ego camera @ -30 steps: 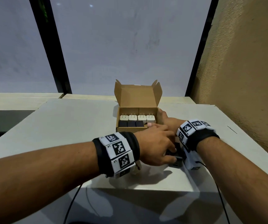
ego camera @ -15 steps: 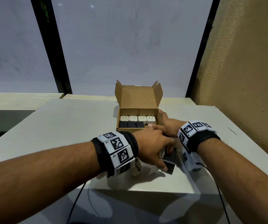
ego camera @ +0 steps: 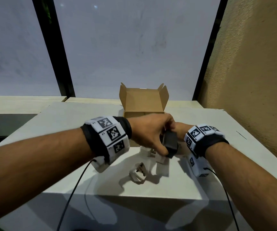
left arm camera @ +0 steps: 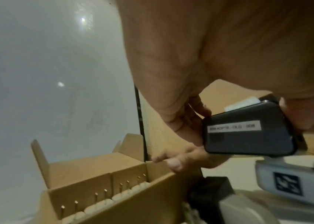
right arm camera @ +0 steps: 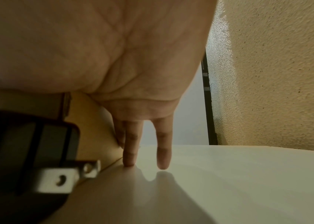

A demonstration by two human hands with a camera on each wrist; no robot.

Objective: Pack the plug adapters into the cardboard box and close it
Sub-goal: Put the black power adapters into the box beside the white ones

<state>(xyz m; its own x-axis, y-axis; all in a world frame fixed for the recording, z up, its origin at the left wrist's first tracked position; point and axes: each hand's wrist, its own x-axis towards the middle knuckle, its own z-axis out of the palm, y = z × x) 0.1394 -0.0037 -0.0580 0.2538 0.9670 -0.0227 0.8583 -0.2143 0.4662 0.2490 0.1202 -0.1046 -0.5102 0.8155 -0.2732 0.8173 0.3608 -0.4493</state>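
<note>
The open cardboard box (ego camera: 144, 101) stands mid-table with its lid up. In the left wrist view a row of white adapters (left arm camera: 98, 205) sits inside it, prongs up. My left hand (ego camera: 152, 133) grips a black plug adapter (ego camera: 170, 144) between thumb and fingers, in the air just in front of the box's right corner. The adapter's white label (left arm camera: 235, 126) shows in the left wrist view. My right hand (ego camera: 179, 130) rests against the box's right side, with straight fingers (right arm camera: 130, 151) touching the table and the thumb (left arm camera: 174, 162) at the box's corner.
Three loose white adapters lie on the table under my left hand: one near the front (ego camera: 138, 172) and two closer to the box (ego camera: 161, 158), (ego camera: 147, 151). A rough tan wall (ego camera: 254, 80) borders the table on the right. Cables hang off the front edge.
My left hand has lifted the black adapter off the table and carried it up toward the box. The white adapters below it have come into sight. My right hand stays at the box.
</note>
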